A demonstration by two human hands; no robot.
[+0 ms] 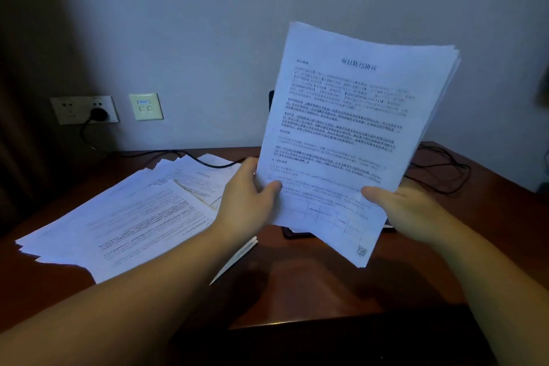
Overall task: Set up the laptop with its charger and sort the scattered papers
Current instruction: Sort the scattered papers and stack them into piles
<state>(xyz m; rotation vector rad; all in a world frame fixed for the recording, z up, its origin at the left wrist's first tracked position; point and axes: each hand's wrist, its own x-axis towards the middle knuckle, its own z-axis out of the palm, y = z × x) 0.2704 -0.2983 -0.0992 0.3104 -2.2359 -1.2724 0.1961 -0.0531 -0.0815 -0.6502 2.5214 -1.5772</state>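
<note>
Both hands up over the desk [341, 291], clamped on one stack of papers [350, 134] held upright in front of the wall. Left hand [249, 196] pinching the stack's lower left edge, thumb laid across the front sheet, fingers hidden behind. Right hand [407, 211] gripping the lower right edge the same way, thumb on top. Top corners fanned out, sheets not yet square.

To do this well: loosen both grips a touch, tap the bottom edge on bare desk just below the stack, let the sheets drop level, then squeeze again. Worth keeping the thumbs low so the pages stay readable.

Left of the stack, a loose spread of papers [124, 211] lying flat and overlapping on the desk, still waiting to be gathered. Behind that spread, a black cable [205, 161] running from a plug in the wall socket [84, 110] toward the stack. Directly behind the stack, dark edges of something, probably the laptop, mostly hidden. Right of the stack, more looped cable [445, 169]. Likely snags: the hidden device under the stack, and the cable crossing the far sheets.
</note>
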